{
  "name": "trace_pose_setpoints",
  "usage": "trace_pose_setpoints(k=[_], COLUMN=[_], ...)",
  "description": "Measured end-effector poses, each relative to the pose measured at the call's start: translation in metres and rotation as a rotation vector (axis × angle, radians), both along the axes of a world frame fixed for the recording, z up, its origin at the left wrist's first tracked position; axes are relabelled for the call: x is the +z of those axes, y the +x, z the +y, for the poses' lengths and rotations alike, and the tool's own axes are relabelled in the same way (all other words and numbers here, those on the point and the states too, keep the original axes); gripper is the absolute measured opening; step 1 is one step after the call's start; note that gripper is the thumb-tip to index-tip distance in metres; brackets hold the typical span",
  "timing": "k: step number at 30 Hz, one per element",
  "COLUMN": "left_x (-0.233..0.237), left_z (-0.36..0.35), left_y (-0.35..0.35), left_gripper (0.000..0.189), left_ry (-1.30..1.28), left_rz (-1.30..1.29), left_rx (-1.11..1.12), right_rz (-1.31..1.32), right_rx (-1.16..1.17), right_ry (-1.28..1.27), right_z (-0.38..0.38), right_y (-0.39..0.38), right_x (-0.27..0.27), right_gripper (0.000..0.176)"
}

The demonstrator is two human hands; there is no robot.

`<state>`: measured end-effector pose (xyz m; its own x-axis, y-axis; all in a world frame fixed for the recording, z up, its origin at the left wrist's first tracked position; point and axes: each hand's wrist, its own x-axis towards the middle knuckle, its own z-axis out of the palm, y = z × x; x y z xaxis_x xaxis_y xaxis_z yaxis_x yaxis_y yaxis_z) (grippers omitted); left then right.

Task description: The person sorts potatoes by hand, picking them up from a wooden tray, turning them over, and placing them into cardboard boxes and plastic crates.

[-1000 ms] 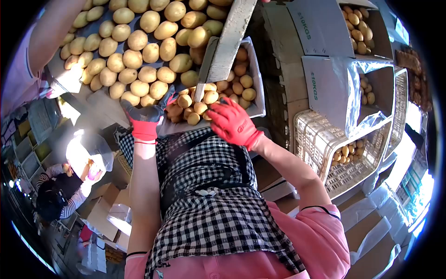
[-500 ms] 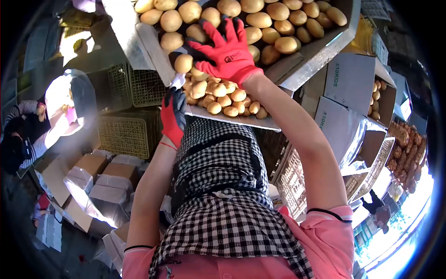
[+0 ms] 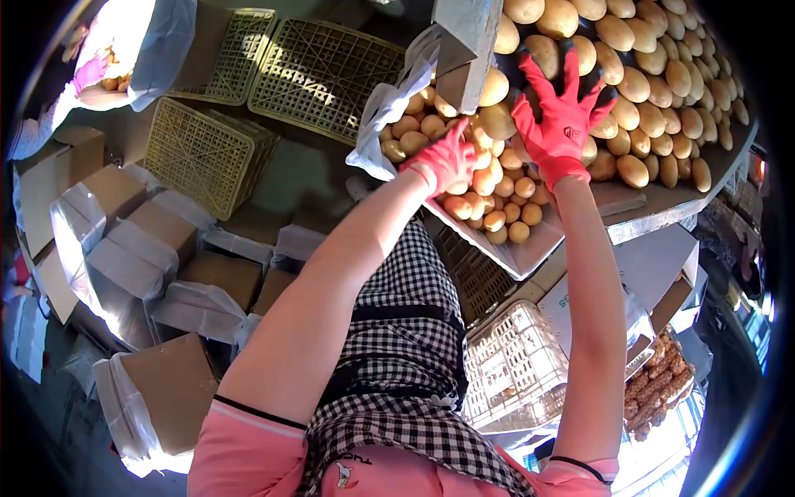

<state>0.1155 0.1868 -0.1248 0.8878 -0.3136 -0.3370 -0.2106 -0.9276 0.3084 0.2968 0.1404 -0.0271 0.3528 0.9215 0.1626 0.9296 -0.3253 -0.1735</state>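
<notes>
My right hand (image 3: 561, 124), in a red glove with dark fingertips, is spread over the potatoes (image 3: 654, 112) at the lower end of a grey sorting table (image 3: 662, 207). Its fingers are apart, touching several of them. Lower and to the left, my left hand (image 3: 447, 161), also red-gloved, rests on smaller potatoes (image 3: 501, 195) in an open box (image 3: 530, 248) with a white plastic liner (image 3: 374, 137). Its fingers look loosely stretched, with no potato visibly gripped; their undersides are hidden. Some potatoes lie at the table's opening between my hands.
Yellow plastic crates (image 3: 315, 79) stand on the floor at the upper left. Below them are several cardboard boxes with plastic liners (image 3: 224, 277). A pale crate (image 3: 513, 360) is near my apron. At the upper left, another person's pink-gloved hand (image 3: 89, 73) is over a lined box.
My left hand has let go of the liner at the box's left edge and moved onto the potatoes inside. My right hand stays spread on the table's potatoes. The view has swung left.
</notes>
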Motion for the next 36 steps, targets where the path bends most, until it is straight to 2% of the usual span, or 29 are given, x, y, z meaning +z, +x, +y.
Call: trace_pose_setpoints(k=[1,3,4,5,6,7,9,11,12,13,15,16,17,19,20,21,23,25,26,27,28,29,30,31,33,35,36], left_x=[-0.010,-0.013,-0.008,-0.007,-0.006,0.013,0.031,0.061,0.067,0.070,0.080,0.087,0.090,0.104,0.098,0.070,0.067,0.078,0.109,0.095,0.098,0.115,0.104,0.090,0.115,0.131,0.130], left_z=[0.017,0.024,0.030,0.031,0.030,0.030,0.027,0.020,0.015,0.007,-0.007,-0.009,-0.010,-0.013,-0.017,-0.024,-0.023,-0.019,-0.014,-0.023,-0.023,-0.021,-0.026,-0.034,-0.024,-0.012,-0.010], left_y=[-0.004,-0.006,-0.003,-0.003,-0.006,-0.012,-0.042,-0.084,-0.109,-0.130,-0.152,-0.153,-0.150,-0.120,-0.103,-0.084,-0.041,-0.009,0.000,0.000,0.003,0.002,0.000,0.000,0.007,0.021,0.025], left_gripper=[0.031,0.027,0.025,0.024,0.027,0.029,0.031,0.033,0.034,0.036,0.037,0.037,0.040,0.040,0.042,0.049,0.058,0.062,0.058,0.055,0.052,0.051,0.049,0.045,0.047,0.069,0.071], left_ry=[0.027,0.056,-0.023,-0.108,-0.325,-0.588,-0.837,-0.794,-0.845,-0.897,-0.869,-0.844,-0.878,-1.222,-1.458,-2.013,-2.115,-2.462,-2.485,-2.327,-2.168,-2.521,-2.393,-2.458,-2.420,-2.330,-2.398], left_rz=[-0.157,-0.413,-0.347,-0.271,-0.412,-0.424,-0.442,-0.470,-0.437,-0.404,-0.424,-0.422,-0.386,-0.222,-0.301,-0.364,-0.287,-0.215,-0.211,-0.212,-0.209,-0.060,-0.067,-0.085,-0.111,-0.023,-0.001], left_rx=[0.088,0.630,0.770,0.909,1.056,1.191,1.260,1.283,1.355,1.427,1.424,1.425,1.398,1.616,1.605,1.581,1.590,1.609,1.606,1.625,1.642,1.736,1.630,1.681,1.725,1.941,1.938], right_rz=[-0.018,0.027,0.041,0.055,0.057,0.022,-0.048,0.107,0.066,-0.115,-0.024,0.012,-0.083,0.038,0.119,0.166,0.207,0.235,0.291,0.321,0.235,0.150,0.137,0.127,0.222,0.009,0.015], right_rx=[0.006,-0.004,-0.011,-0.017,-0.005,0.014,0.051,0.099,0.084,0.132,-0.095,-0.213,-0.150,-0.152,-0.125,-0.125,-0.235,-0.265,-0.342,-0.358,-0.350,-0.342,-0.314,-0.372,-0.450,-0.464,-0.395], right_ry=[0.025,-0.002,-0.003,-0.004,0.004,-0.001,-0.010,-0.163,-0.214,-0.237,0.065,0.036,-0.157,-0.051,-0.037,-0.163,-0.153,-0.087,-0.100,-0.066,-0.042,-0.020,0.103,0.104,0.189,0.057,0.063], right_z=[-0.003,-0.004,-0.006,-0.007,-0.008,-0.008,-0.008,-0.016,-0.021,-0.023,-0.011,0.000,-0.004,-0.013,-0.020,-0.023,-0.021,-0.020,-0.020,-0.020,-0.019,-0.018,-0.014,-0.003,0.020,0.042,0.042], right_y=[0.004,0.000,0.000,0.000,0.000,0.001,0.002,-0.017,-0.023,-0.019,-0.002,-0.002,-0.005,-0.037,-0.042,-0.039,-0.045,-0.047,-0.057,-0.062,-0.067,-0.066,-0.058,-0.050,-0.030,-0.025,-0.031], right_x=[-0.007,0.000,-0.001,-0.001,0.000,-0.001,-0.003,0.017,0.025,0.032,0.024,0.020,0.024,0.019,0.014,0.020,0.020,0.009,0.011,0.012,0.018,0.024,0.028,0.036,0.037,0.046,0.046], right_gripper=[0.054,0.055,0.056,0.057,0.056,0.056,0.055,0.056,0.056,0.059,0.061,0.064,0.063,0.064,0.064,0.064,0.064,0.066,0.068,0.070,0.070,0.070,0.070,0.068,0.065,0.059,0.057])
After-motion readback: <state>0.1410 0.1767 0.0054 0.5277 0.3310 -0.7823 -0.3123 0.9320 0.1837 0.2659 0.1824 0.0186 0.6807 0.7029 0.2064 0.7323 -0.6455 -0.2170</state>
